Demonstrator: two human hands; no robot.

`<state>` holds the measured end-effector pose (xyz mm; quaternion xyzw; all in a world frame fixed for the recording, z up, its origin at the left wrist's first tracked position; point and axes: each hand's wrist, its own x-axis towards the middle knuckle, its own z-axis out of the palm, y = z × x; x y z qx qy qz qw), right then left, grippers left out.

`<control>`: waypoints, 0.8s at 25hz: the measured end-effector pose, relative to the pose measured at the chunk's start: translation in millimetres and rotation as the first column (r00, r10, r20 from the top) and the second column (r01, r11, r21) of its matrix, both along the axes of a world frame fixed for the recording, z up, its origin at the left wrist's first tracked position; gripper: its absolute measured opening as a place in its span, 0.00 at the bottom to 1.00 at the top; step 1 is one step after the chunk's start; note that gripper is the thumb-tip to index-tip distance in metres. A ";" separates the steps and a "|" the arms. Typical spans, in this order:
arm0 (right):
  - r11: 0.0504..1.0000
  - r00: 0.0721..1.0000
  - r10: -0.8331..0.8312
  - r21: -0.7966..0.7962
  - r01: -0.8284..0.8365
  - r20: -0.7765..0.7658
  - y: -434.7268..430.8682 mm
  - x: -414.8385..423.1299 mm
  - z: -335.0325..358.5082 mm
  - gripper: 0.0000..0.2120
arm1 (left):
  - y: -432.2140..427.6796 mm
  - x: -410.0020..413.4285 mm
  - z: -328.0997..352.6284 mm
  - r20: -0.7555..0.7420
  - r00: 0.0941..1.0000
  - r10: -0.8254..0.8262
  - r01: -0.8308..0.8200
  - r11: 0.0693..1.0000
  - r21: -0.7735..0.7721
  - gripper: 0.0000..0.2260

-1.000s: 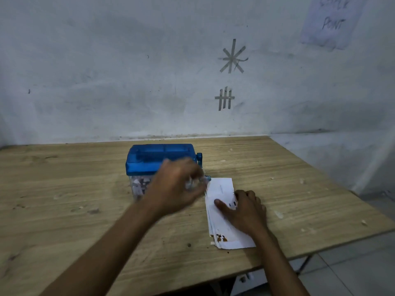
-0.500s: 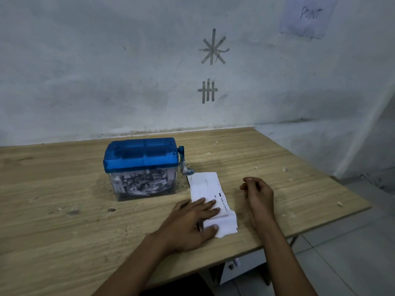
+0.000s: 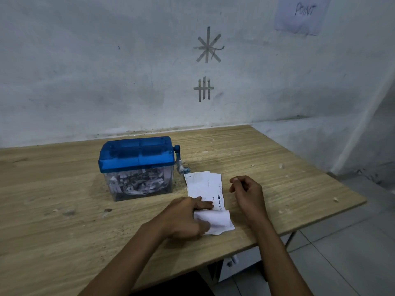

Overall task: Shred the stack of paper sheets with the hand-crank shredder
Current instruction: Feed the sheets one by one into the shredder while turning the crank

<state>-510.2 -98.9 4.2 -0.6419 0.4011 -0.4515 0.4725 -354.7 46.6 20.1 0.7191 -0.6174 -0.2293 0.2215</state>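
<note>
L hand (image 3: 186,216) pinches top sheet (image 3: 220,221) of stack (image 3: 204,184) — R hand (image 3: 249,194) loosely curled beside.

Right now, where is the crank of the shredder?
In the head view, the crank hangs down on the right end of the blue shredder, just behind the far corner of the paper stack.

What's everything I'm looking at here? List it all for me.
shredder: one, blue lid, clear bin, on table
crank: one, blue, shredder's right side
shreds: many, white and grey, inside bin
paper stack: one, white, right of shredder
top sheet: one, white, near end curled up
table: one, light wood, against wall
wall marks: two, grey, above table
wall note: one, pale, upper right
left hand: one, grips top sheet's near end
right hand: one, loosely curled, empty, right of stack
</note>
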 end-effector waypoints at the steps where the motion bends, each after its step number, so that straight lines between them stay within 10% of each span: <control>1: 1.000 1.000 0.003 -0.003 -0.003 -0.008 0.6 -0.2 0.2 0.09 | -0.8 0.5 -0.4 0.035 0.999 0.007 -0.009 0.999 0.031 0.32; 7: 1.000 1.000 0.011 -0.004 -0.011 -0.024 1.7 0.1 0.3 0.09 | -3.0 -7.1 -7.8 0.095 0.995 0.014 0.000 0.989 -0.145 0.20; 11: 1.000 0.999 0.018 -0.001 -0.018 -0.028 2.8 -0.8 1.1 0.09 | -4.0 -4.4 -7.5 0.116 0.993 -0.003 0.010 0.998 -0.056 0.33; 20: 0.999 0.999 0.032 -0.010 -0.032 -0.038 4.8 -1.4 2.6 0.09 | -20.0 -15.4 0.4 -0.096 0.977 0.190 -0.212 0.908 -0.362 0.05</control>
